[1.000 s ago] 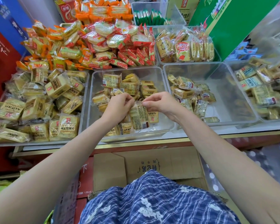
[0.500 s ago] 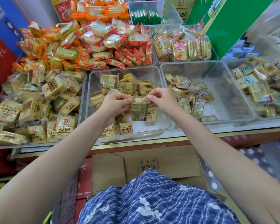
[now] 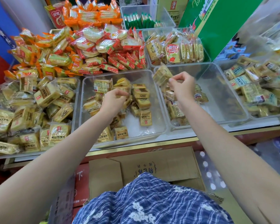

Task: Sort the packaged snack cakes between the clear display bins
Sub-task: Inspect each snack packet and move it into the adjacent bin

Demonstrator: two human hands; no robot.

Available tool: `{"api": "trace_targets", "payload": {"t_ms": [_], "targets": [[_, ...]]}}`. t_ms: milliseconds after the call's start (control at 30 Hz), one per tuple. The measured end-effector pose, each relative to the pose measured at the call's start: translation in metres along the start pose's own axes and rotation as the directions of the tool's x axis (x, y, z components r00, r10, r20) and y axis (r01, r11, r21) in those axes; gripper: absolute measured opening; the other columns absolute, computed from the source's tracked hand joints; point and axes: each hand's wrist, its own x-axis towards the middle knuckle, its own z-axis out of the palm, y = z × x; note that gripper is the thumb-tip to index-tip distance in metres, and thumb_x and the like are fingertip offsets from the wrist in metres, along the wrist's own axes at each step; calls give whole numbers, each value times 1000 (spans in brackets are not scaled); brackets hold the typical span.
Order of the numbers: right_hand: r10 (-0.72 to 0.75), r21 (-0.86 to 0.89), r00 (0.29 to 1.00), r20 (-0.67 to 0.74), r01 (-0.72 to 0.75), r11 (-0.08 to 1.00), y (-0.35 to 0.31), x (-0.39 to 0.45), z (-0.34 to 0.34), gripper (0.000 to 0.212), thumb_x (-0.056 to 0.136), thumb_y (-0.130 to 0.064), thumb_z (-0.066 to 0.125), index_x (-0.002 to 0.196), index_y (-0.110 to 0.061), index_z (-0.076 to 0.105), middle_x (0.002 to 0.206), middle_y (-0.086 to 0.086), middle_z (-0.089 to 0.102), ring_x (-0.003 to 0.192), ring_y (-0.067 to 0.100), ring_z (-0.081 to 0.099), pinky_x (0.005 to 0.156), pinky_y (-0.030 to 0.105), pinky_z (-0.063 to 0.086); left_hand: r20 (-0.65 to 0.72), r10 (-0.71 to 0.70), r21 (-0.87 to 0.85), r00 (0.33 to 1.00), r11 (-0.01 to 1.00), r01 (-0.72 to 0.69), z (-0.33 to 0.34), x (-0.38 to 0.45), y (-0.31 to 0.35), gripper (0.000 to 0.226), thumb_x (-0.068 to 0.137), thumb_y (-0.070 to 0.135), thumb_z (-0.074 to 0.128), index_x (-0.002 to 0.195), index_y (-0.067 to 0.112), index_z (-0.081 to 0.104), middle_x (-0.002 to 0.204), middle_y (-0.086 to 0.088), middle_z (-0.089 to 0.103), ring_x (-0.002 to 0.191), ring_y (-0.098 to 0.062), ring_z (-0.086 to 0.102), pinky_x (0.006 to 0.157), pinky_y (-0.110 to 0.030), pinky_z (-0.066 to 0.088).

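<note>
The right hand (image 3: 182,85) pinched a yellow clear-wrapped snack cake (image 3: 162,75) above the right clear plastic bin (image 3: 217,75), the cake left of its fingers. The left hand (image 3: 114,99) gripped packets in the middle clear bin (image 3: 152,75).

glossy plastic snack cake wrappers (image 3: 145,118) in smooth clear plastic bins (image 3: 158,126).

Shop counter with gold-trimmed front edge (image 3: 152,145) across the middle. At 6 o'clock below it, flattened brown cardboard box (image 3: 152,165); red carton (image 3: 81,180) beside, toward 7. Green carton (image 3: 220,25) at 1 o'clock, blue-and-red panel (image 3: 0,39) at 10; even, diffuse light.
</note>
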Motion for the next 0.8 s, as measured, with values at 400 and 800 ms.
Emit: {"api": "trace_targets", "payload": {"t_ms": [400,800], "targets": [[-246,-793,908,338,416,446,20,33,-6,19,91,-1,51,96,-3,69,136,12,48,127,29,34,101,39,34,12,4,313,1000,950,-7,2,13,-41,16,94,13,49,96,21,63,124,-14,55,71,-18,55,54,-22,42],[-72,-413,672,737,532,739,16,13,121,79,84,-21,71,148,-23,25,157,9,12,141,31,21,115,47,26,-63,60,547,996,837,-16,-33,-6,-79,43,87,4,53,130,9,55,149,-7,32,137,-31,25,111,-44,24]]}}
